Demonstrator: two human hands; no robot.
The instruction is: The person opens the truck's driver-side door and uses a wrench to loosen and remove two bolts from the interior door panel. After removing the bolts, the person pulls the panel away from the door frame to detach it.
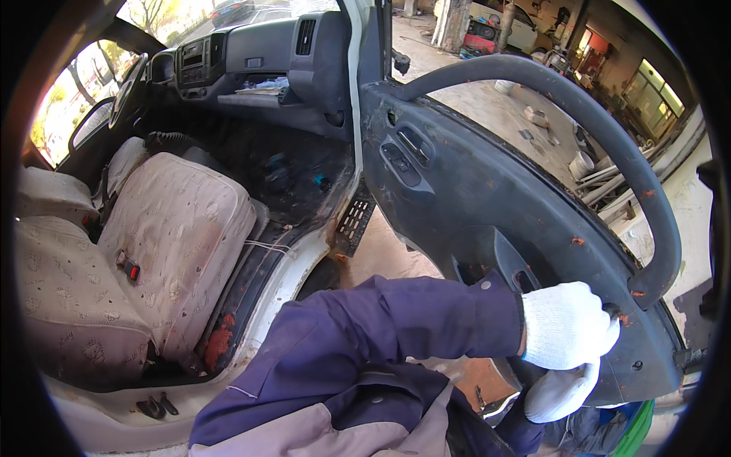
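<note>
My left hand, in a white knit glove, reaches across in a purple sleeve to the rear part of the grey door panel. Its fingers are closed at the panel, and a small dark piece shows at the fingertips, too little of it to name. Just below, my right hand, also white-gloved, is curled close under the left one. Whatever it holds is hidden. The door stands open, with a curved grab handle, a switch plate and a door pocket.
Left lies the vehicle cab, with patterned cloth seats, a red buckle, a dashboard and a dark floor. A perforated step sits by the sill. Beyond the door are a white bucket and long pipes.
</note>
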